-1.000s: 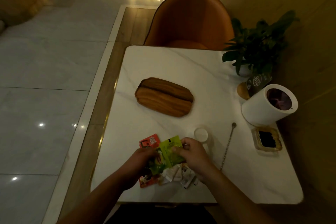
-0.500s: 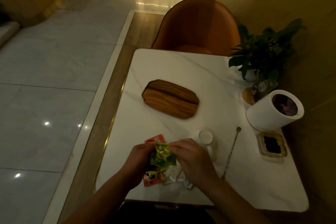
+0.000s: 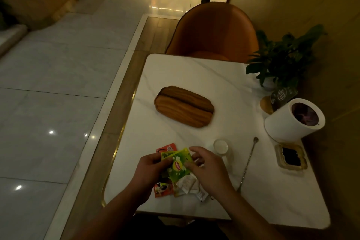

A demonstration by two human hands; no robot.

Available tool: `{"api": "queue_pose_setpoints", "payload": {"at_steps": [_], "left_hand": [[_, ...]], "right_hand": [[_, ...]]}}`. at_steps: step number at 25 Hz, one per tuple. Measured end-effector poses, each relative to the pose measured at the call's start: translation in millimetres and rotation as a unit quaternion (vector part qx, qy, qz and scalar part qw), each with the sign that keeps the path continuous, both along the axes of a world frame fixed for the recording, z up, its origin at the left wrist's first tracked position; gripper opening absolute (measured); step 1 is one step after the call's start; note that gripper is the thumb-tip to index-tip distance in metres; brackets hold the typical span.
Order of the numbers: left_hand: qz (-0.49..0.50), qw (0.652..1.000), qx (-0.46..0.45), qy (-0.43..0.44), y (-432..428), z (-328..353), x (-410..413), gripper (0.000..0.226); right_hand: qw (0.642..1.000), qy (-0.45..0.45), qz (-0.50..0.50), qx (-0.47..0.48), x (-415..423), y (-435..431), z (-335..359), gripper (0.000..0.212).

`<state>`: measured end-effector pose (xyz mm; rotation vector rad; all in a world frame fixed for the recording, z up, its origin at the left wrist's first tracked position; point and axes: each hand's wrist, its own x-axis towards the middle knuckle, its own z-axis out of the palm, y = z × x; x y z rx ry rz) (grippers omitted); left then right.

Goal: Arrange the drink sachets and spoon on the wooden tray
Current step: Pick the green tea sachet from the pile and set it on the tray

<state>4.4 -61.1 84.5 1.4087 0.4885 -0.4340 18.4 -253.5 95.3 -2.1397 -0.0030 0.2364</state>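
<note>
An empty wooden tray (image 3: 184, 106) lies in the middle of the white table (image 3: 175, 72). Near the front edge my left hand (image 3: 150, 169) and my right hand (image 3: 206, 169) both hold a stack of green tea sachets (image 3: 178, 167), thumbs on top. Red sachets (image 3: 166, 148) and white sachets (image 3: 186, 183) lie under and around my hands. A long thin metal spoon (image 3: 247, 163) lies to the right of my right hand, apart from it.
A small white lidded jar (image 3: 220, 146) stands just beyond my right hand. At the right edge are a white cylinder holder (image 3: 288, 122), a glass ashtray (image 3: 291, 157), a table sign (image 3: 282, 95) and a potted plant (image 3: 282, 60). An orange chair (image 3: 212, 31) faces the far side.
The green sachets, crumpled upright between my hands half a second ago, now lie flatter as a stack with the top label showing. The camera view has shifted; the tray and spoon stay put.
</note>
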Motion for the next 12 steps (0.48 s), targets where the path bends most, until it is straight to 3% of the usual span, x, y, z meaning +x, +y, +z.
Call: {"api": "queue_pose_setpoints", "payload": {"at_steps": [2, 5, 9, 12], "left_hand": [[0.013, 1.000, -0.008, -0.003, -0.8, -0.4, -1.3, 0.017], [0.095, 0.994, -0.052, 0.019, 1.8, -2.8, -1.6, 0.022], [0.129, 0.989, -0.069, 0.013, 0.4, -6.6, -3.4, 0.024], [0.122, 0.990, -0.073, -0.003, -13.0, -5.8, -6.3, 0.027]], "right_hand": [[1.000, 0.013, 0.006, -0.024, 1.3, 3.3, -1.0, 0.046], [0.998, 0.029, -0.043, 0.036, -0.2, -0.6, -6.7, 0.061], [0.939, 0.119, -0.212, 0.242, -3.7, 7.4, -12.4, 0.028], [0.906, 0.151, -0.303, 0.253, -7.5, 24.1, -22.4, 0.020]]}}
